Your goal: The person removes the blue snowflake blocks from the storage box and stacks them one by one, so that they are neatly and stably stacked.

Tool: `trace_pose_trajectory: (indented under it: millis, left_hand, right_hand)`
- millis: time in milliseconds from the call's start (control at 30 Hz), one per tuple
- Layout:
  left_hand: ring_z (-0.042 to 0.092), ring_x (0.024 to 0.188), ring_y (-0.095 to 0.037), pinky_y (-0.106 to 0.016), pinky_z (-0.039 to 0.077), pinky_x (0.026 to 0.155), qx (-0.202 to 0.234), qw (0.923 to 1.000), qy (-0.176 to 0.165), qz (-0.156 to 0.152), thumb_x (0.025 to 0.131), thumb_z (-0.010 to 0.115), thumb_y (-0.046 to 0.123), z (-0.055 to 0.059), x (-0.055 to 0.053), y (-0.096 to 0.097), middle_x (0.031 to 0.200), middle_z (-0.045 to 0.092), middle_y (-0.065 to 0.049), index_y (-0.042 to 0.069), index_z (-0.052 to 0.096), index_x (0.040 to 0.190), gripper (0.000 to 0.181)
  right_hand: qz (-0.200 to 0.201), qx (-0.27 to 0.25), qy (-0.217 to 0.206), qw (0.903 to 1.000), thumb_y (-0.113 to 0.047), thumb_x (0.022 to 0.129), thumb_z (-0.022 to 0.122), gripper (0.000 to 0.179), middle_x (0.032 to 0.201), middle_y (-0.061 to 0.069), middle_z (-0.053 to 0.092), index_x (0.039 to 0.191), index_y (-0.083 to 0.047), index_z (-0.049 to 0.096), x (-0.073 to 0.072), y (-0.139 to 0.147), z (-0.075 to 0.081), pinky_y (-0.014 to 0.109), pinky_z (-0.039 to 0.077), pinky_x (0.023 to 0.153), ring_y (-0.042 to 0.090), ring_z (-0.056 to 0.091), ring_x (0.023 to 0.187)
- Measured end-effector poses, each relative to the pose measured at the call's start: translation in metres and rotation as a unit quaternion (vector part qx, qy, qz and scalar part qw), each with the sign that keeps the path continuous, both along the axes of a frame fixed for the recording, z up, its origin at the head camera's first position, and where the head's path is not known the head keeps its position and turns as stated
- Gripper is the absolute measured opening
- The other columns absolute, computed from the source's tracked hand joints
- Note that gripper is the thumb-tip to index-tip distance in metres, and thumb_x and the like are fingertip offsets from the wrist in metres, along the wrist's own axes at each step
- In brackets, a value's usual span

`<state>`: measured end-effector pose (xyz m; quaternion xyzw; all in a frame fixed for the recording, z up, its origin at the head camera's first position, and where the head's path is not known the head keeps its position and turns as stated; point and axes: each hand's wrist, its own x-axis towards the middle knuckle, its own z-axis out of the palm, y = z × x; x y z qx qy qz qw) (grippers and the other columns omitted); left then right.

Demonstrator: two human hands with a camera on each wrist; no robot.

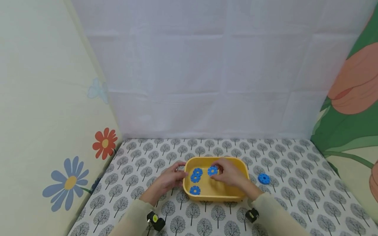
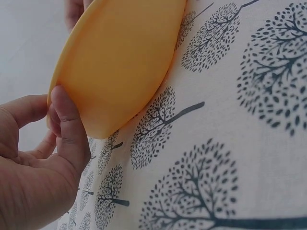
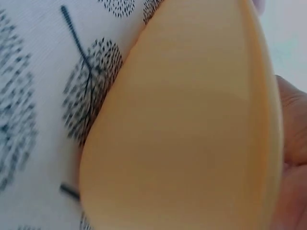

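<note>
Left hand [image 1: 171, 177] pinches the left rim of the yellow tray [image 1: 220, 191], lower centre of the head view, fingers curled at the edge. Right hand [image 1: 231, 173] pinches a blue disc [image 1: 211, 171] over the tray's middle, can't tell if it touches the bottom. Three other discs [image 1: 195, 190] lie in the tray's left part; another blue piece [image 1: 264, 178] sits on the worktop [image 1: 295, 203], lower right.

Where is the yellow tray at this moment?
In the head view, the yellow tray sits on the tree-print cloth, slightly right of centre, the left hand at its left end.
</note>
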<state>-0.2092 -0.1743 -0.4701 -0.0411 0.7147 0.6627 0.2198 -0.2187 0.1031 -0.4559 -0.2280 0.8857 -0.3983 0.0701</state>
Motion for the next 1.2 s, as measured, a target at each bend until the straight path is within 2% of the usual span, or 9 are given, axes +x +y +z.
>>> trace_pose_trajectory:
  millis: [167, 433, 567, 867, 1200]
  left_hand:
    - [0.064, 0.078, -0.018, -0.031, 0.055, 0.067, 0.008, 1.0, 0.003, -0.003, 0.097, 0.064, 0.011, -0.001, -0.001, 0.0, 0.103, 0.064, -0.013, 0.009, 0.044, 0.146, 0.053]
    - [0.065, 0.079, -0.018, -0.03, 0.056, 0.067, 0.014, 0.9999, 0.001, -0.003, 0.096, 0.065, 0.01, -0.002, -0.001, 0.001, 0.104, 0.064, -0.013, 0.009, 0.043, 0.146, 0.054]
    - [0.065, 0.079, -0.018, -0.031, 0.056, 0.067, 0.014, 0.9999, 0.003, -0.004, 0.096, 0.065, 0.011, -0.002, -0.001, 0.001, 0.104, 0.064, -0.013, 0.009, 0.043, 0.146, 0.055]
    - [0.064, 0.077, -0.017, -0.03, 0.054, 0.066, 0.01, 0.9999, 0.004, -0.006, 0.097, 0.064, 0.012, -0.003, 0.0, 0.0, 0.103, 0.065, -0.012, 0.01, 0.042, 0.146, 0.053]
    - [0.065, 0.075, -0.017, -0.03, 0.057, 0.065, 0.027, 0.9993, 0.018, -0.017, 0.097, 0.062, 0.008, -0.004, 0.001, 0.0, 0.101, 0.063, -0.014, 0.005, 0.04, 0.147, 0.055]
  right_hand:
    - [-0.015, -0.008, 0.038, 0.9991, -0.016, 0.085, 0.081, 0.038, 0.094, -0.001, 0.058, 0.119, -0.005, 0.068, 0.004, 0.02, 0.001, 0.023, 0.047, 0.066, 0.01, 0.053, 0.076]
    - [-0.055, -0.015, 0.077, 0.9954, -0.019, 0.084, 0.083, 0.038, 0.087, -0.003, 0.058, 0.117, -0.007, 0.07, 0.011, 0.05, 0.002, 0.023, 0.047, 0.063, 0.01, 0.053, 0.075]
    - [-0.07, -0.022, 0.109, 0.9913, -0.019, 0.084, 0.084, 0.037, 0.091, 0.0, 0.058, 0.115, -0.004, 0.07, 0.013, 0.067, 0.003, 0.023, 0.046, 0.061, 0.009, 0.053, 0.075]
    - [-0.113, -0.028, 0.085, 0.9895, -0.016, 0.087, 0.08, 0.043, 0.09, 0.002, 0.058, 0.125, -0.001, 0.067, 0.017, 0.1, 0.006, 0.023, 0.048, 0.059, 0.012, 0.054, 0.076]
    - [-0.175, -0.006, 0.067, 0.9823, -0.023, 0.092, 0.075, 0.048, 0.103, 0.009, 0.06, 0.131, 0.0, 0.061, 0.023, 0.138, -0.008, 0.023, 0.049, 0.06, 0.014, 0.054, 0.081]
